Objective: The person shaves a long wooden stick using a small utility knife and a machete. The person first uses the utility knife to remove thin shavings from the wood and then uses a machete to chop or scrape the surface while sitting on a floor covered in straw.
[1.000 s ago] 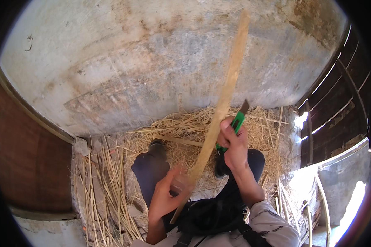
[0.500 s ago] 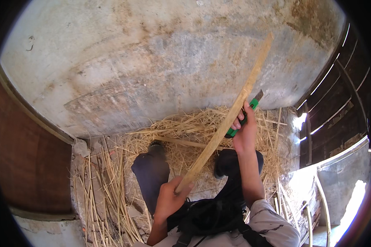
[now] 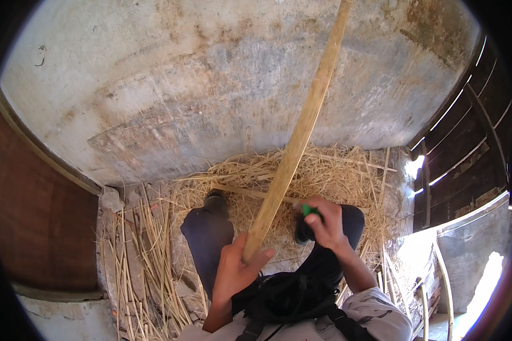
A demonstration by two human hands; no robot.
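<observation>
Left hand [image 3: 236,273]: fingers curled round the lower end of a long, flat, yellow-tan bamboo strip [image 3: 299,133], thumb stretched out toward the right. The strip is held slanting up and rightward, in front of the stained grey plaster wall [image 3: 210,96]. Right hand [image 3: 327,227]: fingers folded closed round a green-handled utility knife [image 3: 312,211]; the knife is held to the right of the strip, apart from it, above the dark-trousered right knee [image 3: 354,223].

Any marking on the handle cannot be made out; the knife is smeared by motion and mostly covered by the fingers, so blade length cannot be told. The strip's top end is cut off by the upper edge; its bottom end is hidden in the left hand.

A heap of pale straw-like shavings [image 3: 347,176] is spread on the floor by the wall, with a second tan strip [image 3: 246,192] laid across it. Thin pale bamboo sticks [image 3: 153,267] are scattered at left. Glare is seen at lower right.
</observation>
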